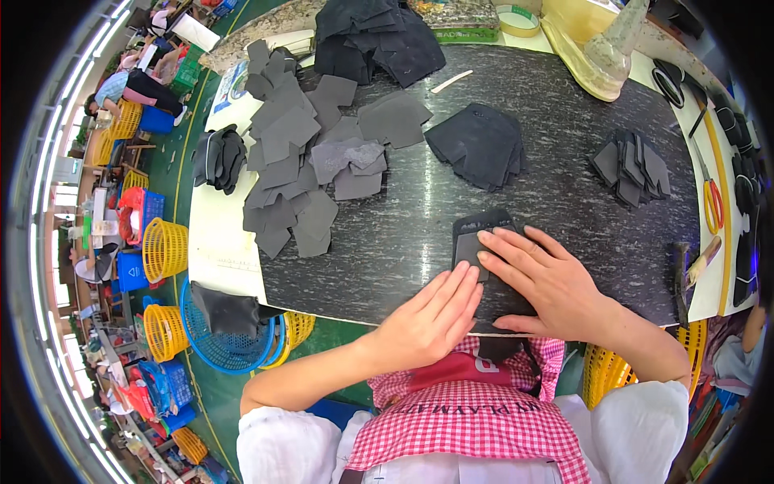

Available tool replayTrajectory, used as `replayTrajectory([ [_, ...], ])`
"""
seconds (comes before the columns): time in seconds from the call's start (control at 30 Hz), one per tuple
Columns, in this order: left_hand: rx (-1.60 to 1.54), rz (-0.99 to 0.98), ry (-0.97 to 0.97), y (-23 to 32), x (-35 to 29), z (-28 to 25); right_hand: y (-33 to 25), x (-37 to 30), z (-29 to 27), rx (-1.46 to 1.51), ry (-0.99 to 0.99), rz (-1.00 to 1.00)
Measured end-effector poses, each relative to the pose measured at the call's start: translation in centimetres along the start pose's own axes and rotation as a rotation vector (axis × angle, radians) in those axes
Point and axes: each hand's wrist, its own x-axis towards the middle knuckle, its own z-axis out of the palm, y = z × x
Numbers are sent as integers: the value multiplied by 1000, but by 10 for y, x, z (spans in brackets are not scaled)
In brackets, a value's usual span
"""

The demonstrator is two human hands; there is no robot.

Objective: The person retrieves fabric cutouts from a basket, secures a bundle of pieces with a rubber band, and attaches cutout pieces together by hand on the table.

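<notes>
Both palms flat, nothing gripped: left hand [431, 310] and right hand [544, 282] pressing thin, floppy black fabric piece [476, 228]; probably light, best pinched at corner.

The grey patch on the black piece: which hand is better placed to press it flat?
Probably the right hand: its fingertips already rest on the grey patch atop the black piece. The left hand lies flat below it, touching only the lower edge.
</notes>
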Motion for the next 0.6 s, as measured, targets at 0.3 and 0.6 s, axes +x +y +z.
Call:
replayTrajectory([
  [0.3, -167, -68, 2, -13, 15, 7, 13, -13, 23, 58, 189, -54],
  [0.6, -1, -51, -183, -9, 14, -9, 5, 4, 3, -83, 82, 126],
])
